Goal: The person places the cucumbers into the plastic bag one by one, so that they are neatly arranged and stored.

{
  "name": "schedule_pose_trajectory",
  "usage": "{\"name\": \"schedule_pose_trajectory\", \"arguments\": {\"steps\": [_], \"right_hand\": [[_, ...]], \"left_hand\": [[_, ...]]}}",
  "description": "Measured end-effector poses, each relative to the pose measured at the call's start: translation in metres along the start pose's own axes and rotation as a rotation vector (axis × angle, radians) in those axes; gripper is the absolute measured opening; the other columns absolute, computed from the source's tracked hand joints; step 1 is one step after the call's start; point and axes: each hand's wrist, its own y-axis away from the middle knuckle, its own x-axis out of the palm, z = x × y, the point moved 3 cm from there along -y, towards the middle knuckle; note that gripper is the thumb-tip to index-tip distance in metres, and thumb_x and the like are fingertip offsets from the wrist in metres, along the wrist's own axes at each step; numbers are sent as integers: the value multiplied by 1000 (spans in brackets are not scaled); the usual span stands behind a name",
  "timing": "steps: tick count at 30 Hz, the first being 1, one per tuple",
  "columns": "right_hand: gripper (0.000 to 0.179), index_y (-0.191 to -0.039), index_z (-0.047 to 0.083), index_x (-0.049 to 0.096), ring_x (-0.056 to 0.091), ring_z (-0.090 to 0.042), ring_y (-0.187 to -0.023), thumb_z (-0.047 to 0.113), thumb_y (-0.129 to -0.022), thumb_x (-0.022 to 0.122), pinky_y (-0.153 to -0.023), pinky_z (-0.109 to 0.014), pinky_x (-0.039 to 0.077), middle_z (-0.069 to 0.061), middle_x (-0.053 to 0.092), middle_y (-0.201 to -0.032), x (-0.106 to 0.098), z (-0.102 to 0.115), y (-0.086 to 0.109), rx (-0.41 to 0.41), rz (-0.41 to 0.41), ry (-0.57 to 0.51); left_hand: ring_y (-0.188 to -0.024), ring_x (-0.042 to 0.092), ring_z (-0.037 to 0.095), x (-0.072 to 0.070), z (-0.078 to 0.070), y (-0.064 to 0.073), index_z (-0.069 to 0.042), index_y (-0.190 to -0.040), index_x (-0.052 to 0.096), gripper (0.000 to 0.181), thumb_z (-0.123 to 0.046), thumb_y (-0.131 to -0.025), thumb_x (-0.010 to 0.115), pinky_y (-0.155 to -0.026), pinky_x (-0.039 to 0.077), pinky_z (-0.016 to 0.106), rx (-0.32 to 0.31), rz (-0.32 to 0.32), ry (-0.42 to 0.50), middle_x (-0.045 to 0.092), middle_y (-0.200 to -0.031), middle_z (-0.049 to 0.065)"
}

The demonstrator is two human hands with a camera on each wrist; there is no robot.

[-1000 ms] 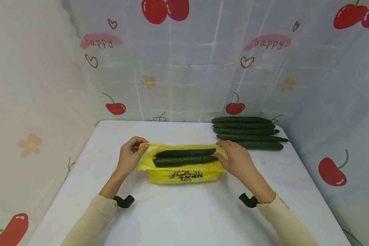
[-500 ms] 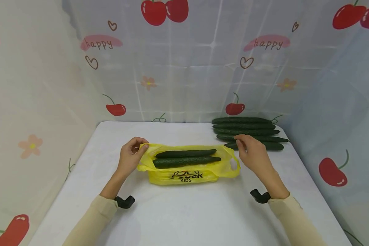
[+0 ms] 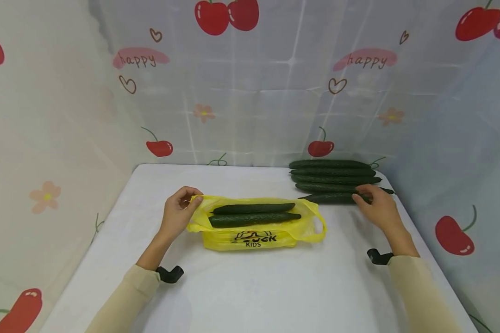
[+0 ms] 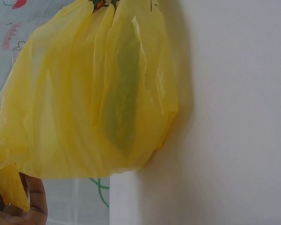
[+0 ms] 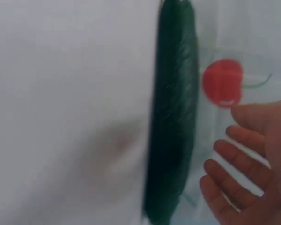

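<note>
A yellow plastic bag (image 3: 250, 243) with black print lies in the middle of the table, its mouth facing up. Two dark green cucumbers (image 3: 254, 218) show inside it, side by side. My left hand (image 3: 178, 208) pinches the bag's left end between thumb and fingers; in the left wrist view the yellow film (image 4: 75, 98) hangs from that hand, a cucumber's dark shape showing through. My right hand (image 3: 379, 207) hovers over the right end of the nearest cucumber (image 3: 329, 198) in a row. In the right wrist view its fingers (image 5: 239, 164) are spread, apart from the cucumber (image 5: 173, 112).
Several more cucumbers (image 3: 329, 164) lie parallel at the back right of the white table (image 3: 250, 286), close to its far edge. A printed curtain (image 3: 258, 101) surrounds the table behind and at the sides. The bag's loose right handle (image 3: 321, 226) lies to the right.
My right hand has let go of the bag's right side and moved right to the cucumber row. The bag's right handle now lies loose. My left hand has stayed on the bag.
</note>
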Motion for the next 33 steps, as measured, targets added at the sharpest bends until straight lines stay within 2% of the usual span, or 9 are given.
{"name": "schedule_pose_trajectory", "arguments": {"steps": [7,12,18,25,30,33], "right_hand": [[56,-145,-1,60,46,-61,-140,34,-103,75,-111,-79,34,-35,55,-151,12,-35,-4,-18,-20,-46],[64,-148,3,58,37,-64,-143,41,-100,76,-109,-86,25,-36,47,-157,18,-51,-8,36,1,-25],[62,-144,2,60,36,-67,-140,38,-98,80,-106,-85,27,-40,45,-153,20,-63,-12,39,24,-15],[52,-134,1,66,40,-57,-127,25,-93,86,-104,-74,26,-37,49,-137,19,-61,-12,-45,-7,-32],[50,-137,5,63,39,-62,-132,25,-96,83,-105,-79,26,-37,51,-147,21,-63,-12,-32,34,1],[50,-141,8,60,37,-67,-134,26,-98,80,-102,-85,27,-37,50,-152,22,-66,-11,-20,61,33]], "left_hand": [[-99,58,7,1,23,-6,1,-117,70,15,-8,-105,70,-87,48,13,1,-3,-17,71,-114,21],[-100,60,8,1,30,-8,-3,-118,71,16,-12,-105,71,-87,49,13,11,-3,-16,73,-115,16],[-100,62,9,0,33,-8,-10,-115,73,15,-19,-104,74,-87,50,14,22,1,2,74,-112,9],[-99,63,11,0,36,-7,-11,-113,74,15,-22,-104,73,-86,51,15,26,4,23,74,-111,10],[-100,63,11,1,37,-7,-11,-114,73,16,-23,-104,73,-87,52,13,16,4,20,74,-112,10],[-102,62,12,0,37,-6,-11,-115,73,16,-23,-105,73,-88,51,13,10,3,15,74,-113,9]]}}
